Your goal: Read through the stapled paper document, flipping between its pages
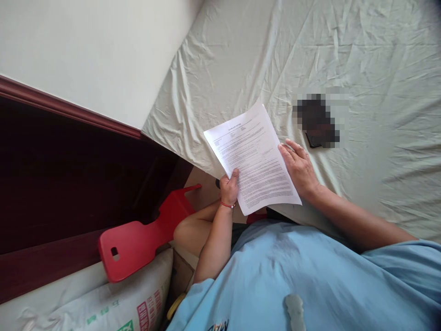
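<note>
The left hand (229, 187) gripped the printed sheet of paper (253, 158) at its lower left edge, thumb on top of the page and the other fingers hidden behind it. A thin red band circled that wrist. The right hand (299, 169) lay along the sheet's right edge with its fingers stretched out fairly flat. It touched the page and seemed to steady it, but whether the fingers closed under the edge could not be told from this view.

The sheet was covered in small black text. It was held at a slant, its upper part over the bed (344, 55) and its lower left corner jutting past the bed's edge above the person's lap. It looked light and limp: a single page that would sag or fold if held by one corner, and would crease easily. Holding it at two opposite edges, as here, seemed the safest way to keep it flat.

Just beyond the right hand, a dark, blurred-out flat object (317, 122) lay on the bed's wrinkled pale sheet, near the paper but apart from it. The person wore a light blue shirt (310, 276), and a bare knee showed below the left forearm.

Further left stood a red plastic chair (138, 239), its back leaning over a white printed sack (113, 303). Behind it ran a dark wooden panel (69, 174) beneath a pale wall.
</note>
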Demonstrator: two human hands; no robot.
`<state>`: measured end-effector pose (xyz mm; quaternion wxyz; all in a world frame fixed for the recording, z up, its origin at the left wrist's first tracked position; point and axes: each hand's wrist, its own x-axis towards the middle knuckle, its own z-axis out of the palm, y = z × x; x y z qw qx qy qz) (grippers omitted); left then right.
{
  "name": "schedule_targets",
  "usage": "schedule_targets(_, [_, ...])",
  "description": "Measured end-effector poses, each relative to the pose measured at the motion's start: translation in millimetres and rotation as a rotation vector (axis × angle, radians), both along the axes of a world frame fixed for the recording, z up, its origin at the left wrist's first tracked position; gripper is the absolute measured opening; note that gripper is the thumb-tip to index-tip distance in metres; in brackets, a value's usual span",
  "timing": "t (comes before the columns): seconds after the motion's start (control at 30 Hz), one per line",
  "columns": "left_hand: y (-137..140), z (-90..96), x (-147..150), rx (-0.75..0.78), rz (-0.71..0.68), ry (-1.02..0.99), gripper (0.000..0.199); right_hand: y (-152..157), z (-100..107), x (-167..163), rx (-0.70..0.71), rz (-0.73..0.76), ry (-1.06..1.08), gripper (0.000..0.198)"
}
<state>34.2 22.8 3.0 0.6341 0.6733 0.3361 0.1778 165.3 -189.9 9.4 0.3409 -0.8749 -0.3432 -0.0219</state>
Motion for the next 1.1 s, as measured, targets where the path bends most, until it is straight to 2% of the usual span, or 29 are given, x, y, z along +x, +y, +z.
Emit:
schedule_targets(0.17, [-1,2.5,0,-0.004,0.007,0.006,0.050,-3,3,3,0.121,-0.004,0.064,0.050])
schedule_targets(0.43, [-1,3.7,0,0.018,-0.011,-0.009,0.049,-1,-4,4,0.077,-0.004,0.062,0.066])
schedule_targets(0.67, [-2,6.1,2,0.022,0.001,0.003,0.052,-1,-2,3,0.114,0.028,0.076,0.059])
schedule_targets(1.1, [1,0.0,-2,0.048,-0.007,0.009,0.045,0,-11,7,0.206,-0.102,0.169,0.053])
